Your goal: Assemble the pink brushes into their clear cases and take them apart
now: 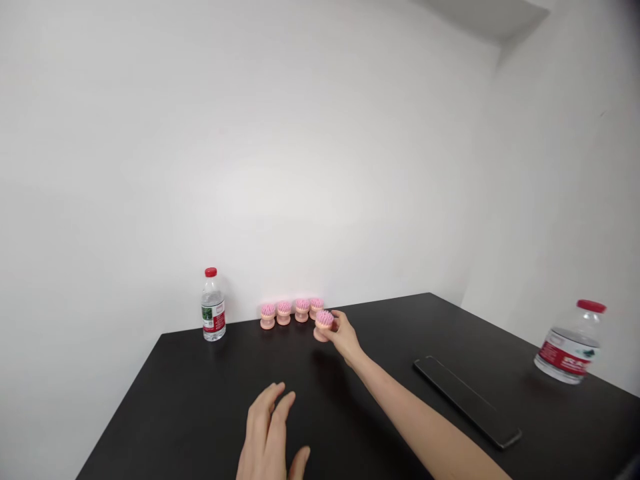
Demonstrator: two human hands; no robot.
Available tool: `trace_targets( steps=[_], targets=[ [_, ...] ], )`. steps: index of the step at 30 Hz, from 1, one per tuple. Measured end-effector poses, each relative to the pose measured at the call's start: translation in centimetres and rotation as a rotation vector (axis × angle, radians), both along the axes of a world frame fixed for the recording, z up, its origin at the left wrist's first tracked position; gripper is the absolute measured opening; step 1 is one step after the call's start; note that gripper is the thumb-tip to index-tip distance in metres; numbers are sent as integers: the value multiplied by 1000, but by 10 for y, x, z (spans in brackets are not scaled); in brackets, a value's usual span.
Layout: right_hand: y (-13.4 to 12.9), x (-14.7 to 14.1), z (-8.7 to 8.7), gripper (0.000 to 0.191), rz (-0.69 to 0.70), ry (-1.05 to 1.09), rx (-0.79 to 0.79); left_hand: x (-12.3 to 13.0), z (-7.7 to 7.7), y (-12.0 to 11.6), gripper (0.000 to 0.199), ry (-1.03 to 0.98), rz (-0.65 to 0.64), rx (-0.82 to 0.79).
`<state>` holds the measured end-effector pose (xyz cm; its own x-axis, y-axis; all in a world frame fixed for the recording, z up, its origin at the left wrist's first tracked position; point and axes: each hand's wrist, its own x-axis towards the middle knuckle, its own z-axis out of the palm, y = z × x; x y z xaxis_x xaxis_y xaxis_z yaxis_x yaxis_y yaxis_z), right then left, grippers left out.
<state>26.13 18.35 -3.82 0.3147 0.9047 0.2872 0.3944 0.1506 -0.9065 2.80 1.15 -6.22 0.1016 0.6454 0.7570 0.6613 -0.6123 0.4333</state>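
Pink knobby brush: stubby bristles up, smooth waisted base, gripped between my right hand's thumb and fingers, just in front of the row's right end. Row = four matching brushes, upright along the smooth white wall. My left hand is loose, holding nothing, fingers spread over the matte black table. Right of my forearm: flat, dark oblong slab. Clear red-capped plastic bottles: left one near wall, right one far right.
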Motion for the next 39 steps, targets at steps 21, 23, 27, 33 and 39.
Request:
trace_targets(
  steps=[21,23,27,33,39],
  targets=[
    [-135,-95,-15,53,641,133,-68,-23,33,3,22,123,16,-307],
    [-135,-94,-12,49,626,131,-79,-21,30,3,19,133,5,-263],
    [-136,-94,-10,55,586,109,-95,-22,29,3,15,128,22,-293],
    [-137,-93,-10,59,571,98,-89,-22,32,4,12,151,51,-342],
    [-138,-92,-9,61,627,126,-79,-22,31,4,17,194,90,-261]
  ],
)
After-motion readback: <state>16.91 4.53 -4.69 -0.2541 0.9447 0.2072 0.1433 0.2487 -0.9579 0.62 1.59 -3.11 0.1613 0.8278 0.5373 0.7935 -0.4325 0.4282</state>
